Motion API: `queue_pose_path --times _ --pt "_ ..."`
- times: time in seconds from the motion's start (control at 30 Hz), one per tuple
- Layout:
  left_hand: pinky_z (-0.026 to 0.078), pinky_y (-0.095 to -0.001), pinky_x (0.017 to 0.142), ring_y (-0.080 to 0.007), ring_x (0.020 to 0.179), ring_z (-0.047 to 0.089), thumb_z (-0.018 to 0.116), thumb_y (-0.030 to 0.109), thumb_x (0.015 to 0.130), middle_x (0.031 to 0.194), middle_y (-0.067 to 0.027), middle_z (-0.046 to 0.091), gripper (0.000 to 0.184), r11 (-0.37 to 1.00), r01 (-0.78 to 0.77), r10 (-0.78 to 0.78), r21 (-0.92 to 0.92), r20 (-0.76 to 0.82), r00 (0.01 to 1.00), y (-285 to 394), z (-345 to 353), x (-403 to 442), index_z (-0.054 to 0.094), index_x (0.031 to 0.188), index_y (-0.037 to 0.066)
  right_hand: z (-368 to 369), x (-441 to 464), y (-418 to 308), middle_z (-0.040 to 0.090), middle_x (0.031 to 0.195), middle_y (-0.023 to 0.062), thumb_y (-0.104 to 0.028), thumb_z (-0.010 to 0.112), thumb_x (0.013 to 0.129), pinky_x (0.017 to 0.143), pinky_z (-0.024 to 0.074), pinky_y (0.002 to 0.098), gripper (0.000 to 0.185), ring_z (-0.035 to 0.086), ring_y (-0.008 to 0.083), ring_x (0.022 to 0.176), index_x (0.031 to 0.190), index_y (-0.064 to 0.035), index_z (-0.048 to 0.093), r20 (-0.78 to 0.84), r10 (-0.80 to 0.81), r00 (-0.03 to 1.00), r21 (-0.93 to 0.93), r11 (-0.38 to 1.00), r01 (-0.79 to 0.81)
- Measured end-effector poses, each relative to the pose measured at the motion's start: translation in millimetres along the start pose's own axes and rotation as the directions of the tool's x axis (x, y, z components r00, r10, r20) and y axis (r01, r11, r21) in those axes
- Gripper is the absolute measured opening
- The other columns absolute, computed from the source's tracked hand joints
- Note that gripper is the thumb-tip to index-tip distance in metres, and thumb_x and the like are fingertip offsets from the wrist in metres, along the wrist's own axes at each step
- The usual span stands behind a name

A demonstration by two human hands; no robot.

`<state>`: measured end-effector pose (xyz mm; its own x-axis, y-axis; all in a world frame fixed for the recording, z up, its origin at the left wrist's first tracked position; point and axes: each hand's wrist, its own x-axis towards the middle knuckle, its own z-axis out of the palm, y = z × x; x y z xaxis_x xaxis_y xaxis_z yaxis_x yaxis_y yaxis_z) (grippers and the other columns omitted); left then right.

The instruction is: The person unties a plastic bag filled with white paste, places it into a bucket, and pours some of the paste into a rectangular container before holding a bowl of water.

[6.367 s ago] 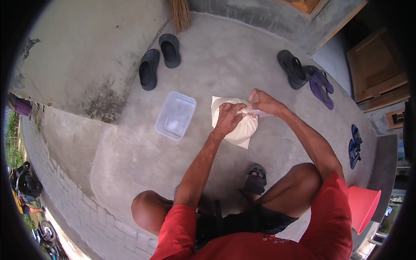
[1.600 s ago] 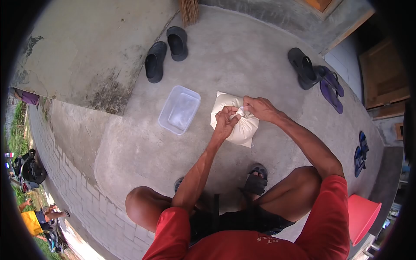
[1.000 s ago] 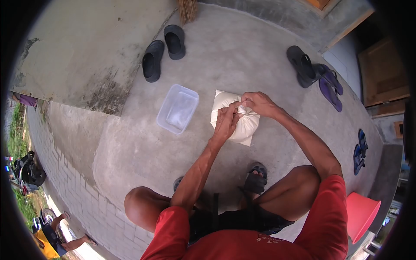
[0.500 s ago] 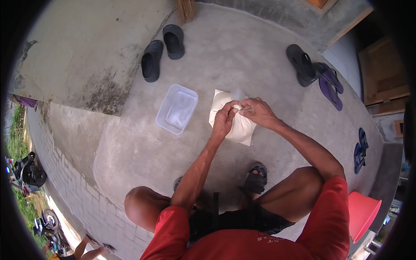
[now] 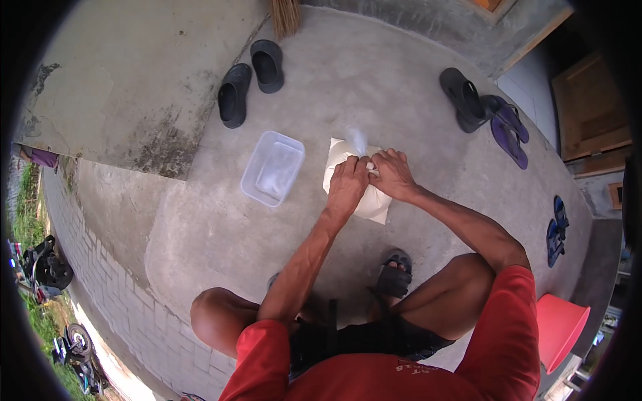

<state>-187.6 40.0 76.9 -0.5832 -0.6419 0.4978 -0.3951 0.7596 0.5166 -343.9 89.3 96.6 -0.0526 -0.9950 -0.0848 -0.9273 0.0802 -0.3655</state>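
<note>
A plastic bag filled with something cream-coloured (image 5: 374, 206) lies on the concrete floor in front of me. My left hand (image 5: 349, 179) has its fingers closed on the gathered neck of the bag. From the right, my right hand (image 5: 392, 174) pinches the same twisted neck, and the two hands almost touch. The clear loose end of the plastic (image 5: 358, 140) sticks up beyond my fingers. Left of the bag stands a translucent rectangular container (image 5: 273, 168) with nothing visible inside.
Black clogs (image 5: 233, 95) lie at the upper left, near a broom (image 5: 285, 19). Dark clogs (image 5: 461, 100), purple flip-flops (image 5: 509, 137) and blue sandals (image 5: 556, 230) are on the right. A red bucket (image 5: 562, 332) is at the lower right; motorbikes (image 5: 79, 341) stand outside.
Both hands have stayed at the bag's neck and drawn close together. The clear loose end now points away beyond the fingers. The person outside at the lower left has moved almost out of view.
</note>
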Motion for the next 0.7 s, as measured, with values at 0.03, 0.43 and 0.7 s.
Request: queue_pose_path --times 0.03,0.43,0.7 --pt "0.053 -0.043 0.073 -0.0328 0.078 0.062 0.061 0.012 0.09 0.095 -0.0133 0.058 0.031 1.0 -0.003 0.002 0.027 0.048 0.999 -4 4 0 0.059 0.119 0.004 0 -1 1 0.062 0.101 0.0112 -0.022 0.064 0.079 0.094 0.0351 0.0423 0.03 0.052 0.0266 0.106 0.101 -0.0015 0.064 0.001 0.001 1.0 -0.001 1.0 -0.001" --pt "0.052 -0.0471 0.077 -0.0399 0.09 0.064 0.061 0.013 0.085 0.101 -0.0216 0.062 0.026 0.935 0.289 -0.213 -0.207 0.326 0.921 -30 2 5 0.057 0.107 0.0 7 2 -6 0.059 0.101 0.013 -0.016 0.065 0.077 0.09 0.0368 0.0425 0.026 0.051 0.029 0.105 0.096 -0.0002 0.06 -0.023 -0.101 0.995 -0.052 0.994 0.1" --pt "0.05 -0.0471 0.082 -0.0408 0.095 0.061 0.062 0.011 0.082 0.103 -0.0199 0.059 0.026 0.975 0.173 -0.13 -0.138 0.27 0.954 -19 -19 5 0.059 0.105 -0.001 5 0 -5 0.058 0.096 0.0121 -0.016 0.064 0.079 0.088 0.0365 0.0417 0.023 0.051 0.0272 0.101 0.094 -0.0008 0.059 -0.037 -0.17 0.985 -0.097 0.981 0.165"
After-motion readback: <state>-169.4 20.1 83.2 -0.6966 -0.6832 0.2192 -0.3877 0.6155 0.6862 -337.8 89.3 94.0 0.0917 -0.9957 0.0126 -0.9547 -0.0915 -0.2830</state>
